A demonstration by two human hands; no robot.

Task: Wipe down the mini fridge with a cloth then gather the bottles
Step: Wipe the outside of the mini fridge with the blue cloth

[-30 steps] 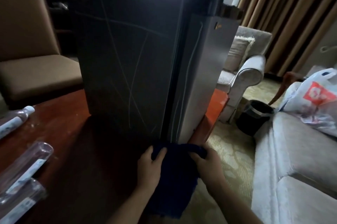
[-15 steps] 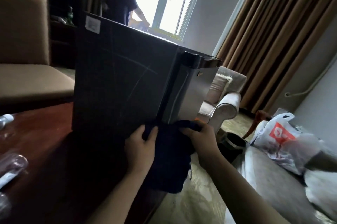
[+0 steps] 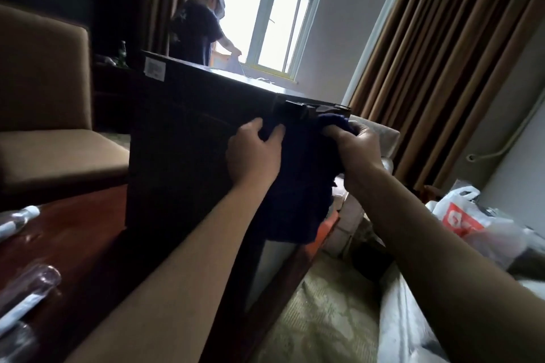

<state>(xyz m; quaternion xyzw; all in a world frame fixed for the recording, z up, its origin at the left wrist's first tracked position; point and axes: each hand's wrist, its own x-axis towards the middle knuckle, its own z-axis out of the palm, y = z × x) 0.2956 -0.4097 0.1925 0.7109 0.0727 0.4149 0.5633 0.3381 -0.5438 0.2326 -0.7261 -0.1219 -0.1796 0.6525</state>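
Left hand [image 3: 253,153] is pressing the dark blue cloth [image 3: 298,185] against the upper corner of the black mini fridge [image 3: 188,138], fingers curled on its edge. Right hand [image 3: 354,147] is gripping the cloth's other top end. Clear bottles [image 3: 28,289] are lying on the wooden table [image 3: 73,238], far left.

Bright window [image 3: 283,17], brown curtains [image 3: 442,52], padded chair [image 3: 44,114].
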